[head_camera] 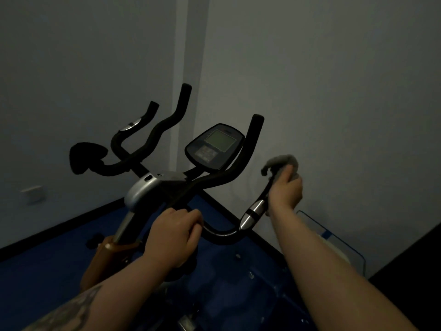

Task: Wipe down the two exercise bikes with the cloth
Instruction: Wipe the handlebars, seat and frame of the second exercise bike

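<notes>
Black-handled exercise bike (167, 185) stood before the corner of the pale walls (334, 80), its grey-screened oval console (214, 145) between the handlebar horns, left hand (174, 237) on the near bar, right hand (285, 191) with crumpled grey cloth (281, 163) on the right grip, clear plastic bin (334, 242) lower right, white wall socket (33, 194) far left.

No text, label, brand or number can be read anywhere in the frame. The console (215, 146) of the near exercise bike (152, 187), at the centre of the frame, has a pale greenish screen and, below it, what may be a block of buttons, but the room is dim and no figure or letter on either can be made out.
</notes>
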The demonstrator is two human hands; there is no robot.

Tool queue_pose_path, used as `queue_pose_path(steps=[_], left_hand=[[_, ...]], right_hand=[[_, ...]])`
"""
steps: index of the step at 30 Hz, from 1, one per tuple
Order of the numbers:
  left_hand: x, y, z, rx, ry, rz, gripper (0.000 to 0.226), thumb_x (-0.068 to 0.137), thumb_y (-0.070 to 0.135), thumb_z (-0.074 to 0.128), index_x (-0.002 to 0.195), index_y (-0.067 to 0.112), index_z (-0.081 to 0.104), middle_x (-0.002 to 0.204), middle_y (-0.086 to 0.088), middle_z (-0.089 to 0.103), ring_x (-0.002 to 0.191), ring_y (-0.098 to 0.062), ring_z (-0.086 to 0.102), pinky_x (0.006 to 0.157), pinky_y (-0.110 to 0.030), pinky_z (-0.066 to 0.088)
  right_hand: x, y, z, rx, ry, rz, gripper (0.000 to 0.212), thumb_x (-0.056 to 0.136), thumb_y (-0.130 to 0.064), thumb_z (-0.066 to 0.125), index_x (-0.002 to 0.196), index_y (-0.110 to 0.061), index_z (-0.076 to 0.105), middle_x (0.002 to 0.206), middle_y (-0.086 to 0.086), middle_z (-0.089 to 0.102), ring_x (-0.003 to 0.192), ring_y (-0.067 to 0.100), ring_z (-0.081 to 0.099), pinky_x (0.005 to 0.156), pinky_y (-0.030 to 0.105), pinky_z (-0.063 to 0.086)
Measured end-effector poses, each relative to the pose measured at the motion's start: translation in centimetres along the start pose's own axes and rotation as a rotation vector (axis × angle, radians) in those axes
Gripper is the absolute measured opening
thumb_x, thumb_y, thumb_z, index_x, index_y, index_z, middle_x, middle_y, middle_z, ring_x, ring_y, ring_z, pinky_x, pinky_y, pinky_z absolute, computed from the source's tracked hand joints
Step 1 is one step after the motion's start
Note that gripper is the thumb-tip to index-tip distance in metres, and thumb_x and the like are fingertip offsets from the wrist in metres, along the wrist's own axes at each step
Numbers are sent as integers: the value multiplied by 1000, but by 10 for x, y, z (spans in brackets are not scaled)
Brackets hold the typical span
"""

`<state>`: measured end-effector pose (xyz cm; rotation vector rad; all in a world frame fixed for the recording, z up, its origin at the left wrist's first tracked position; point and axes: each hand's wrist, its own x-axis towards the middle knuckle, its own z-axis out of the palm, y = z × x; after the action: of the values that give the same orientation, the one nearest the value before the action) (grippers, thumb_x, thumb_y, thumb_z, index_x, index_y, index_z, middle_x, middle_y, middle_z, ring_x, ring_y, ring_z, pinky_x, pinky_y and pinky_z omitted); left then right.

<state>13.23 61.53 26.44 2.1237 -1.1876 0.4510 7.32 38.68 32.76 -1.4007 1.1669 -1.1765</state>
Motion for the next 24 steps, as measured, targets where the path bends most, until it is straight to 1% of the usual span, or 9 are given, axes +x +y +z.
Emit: queue_pose_path(steps=[2, 6, 8, 11, 14, 16, 18, 21, 24], left_hand=[[1, -1, 1, 13, -5, -6, 23, 83, 28, 40, 71, 22, 58, 56, 8, 49, 49, -13, 43, 51, -36, 44], [0, 1, 0, 18, -1, -1, 22, 82, 28, 41, 70, 22, 58, 55, 8, 49, 49, -13, 42, 50, -33, 43], [0, 1, 0, 18, -3, -6, 22, 82, 28, 40, 70, 22, 57, 55, 7, 49, 49, -13, 42, 51, -32, 43], [0, 1, 1, 19, 2, -16, 23, 83, 28, 39, 69, 22, 57, 55, 8, 49, 49, -13, 42, 52, -32, 43], [0, 2, 1, 16, 7, -21, 23, 82, 28, 39, 69, 22, 57, 54, 8, 49, 49, -13, 42, 51, -32, 43], [0, 2, 1, 16, 10, -22, 23, 82, 28, 39, 69, 23, 57, 54, 8, 49, 49, -12, 43, 51, -31, 43], [0, 2, 1, 12, 14, -19, 24, 83, 28, 39, 69, 23, 58, 55, 9, 49, 49, -11, 43, 52, -31, 43], [0, 2, 1, 16, 25, -6, 25, 83, 28, 39, 69, 22, 58, 55, 8, 50, 49, -12, 44, 52, -30, 43], [-1, 1, 3, 19, 41, -3, 24, 83, 28, 39, 69, 22, 58, 55, 8, 50, 49, -12, 43, 50, -31, 42]], right_hand=[[10, -4, -2, 21, -22, 128, 51, 101, -49, 32, 119, -8, 57, 114, 10, 63, 102, 28, 60, 84, 34, 49], [-44, 28, -4, 30, -74, 67, 45, 98, -41, 47, 127, -7, 44, 109, 4, 57, 91, 20, 57, 74, 26, 42], [-46, 37, -9, -39, -107, 14, 54, 97, -38, 51, 134, -3, 37, 126, 11, 49, 105, 24, 54, 82, 25, 40], [-18, 27, -5, -140, -100, -102, 65, 96, -39, 52, 143, 0, 29, 152, 14, 24, 134, 28, 34, 103, 26, 30], [-39, 26, -2, -17, -85, -179, 64, 100, -30, 47, 154, -19, 13, 155, 6, 27, 132, 19, 41, 98, 22, 32], [-70, 39, -5, -22, -76, -203, 63, 102, -25, 44, 154, -25, 11, 154, 6, 28, 129, 14, 41, 97, 21, 33], [-81, 46, -10, -37, -123, -245, 62, 102, -25, 44, 154, -23, 10, 155, 10, 23, 135, 21, 36, 102, 25, 34], [-54, 36, -4, -196, -141, -295, 67, 101, -27, 45, 154, -17, 6, 159, 12, 13, 141, 27, 27, 111, 36, 33], [-52, 34, -2, -277, -106, -333, 65, 102, -28, 42, 154, -15, 7, 160, 11, 7, 145, 26, 18, 114, 32, 22]])
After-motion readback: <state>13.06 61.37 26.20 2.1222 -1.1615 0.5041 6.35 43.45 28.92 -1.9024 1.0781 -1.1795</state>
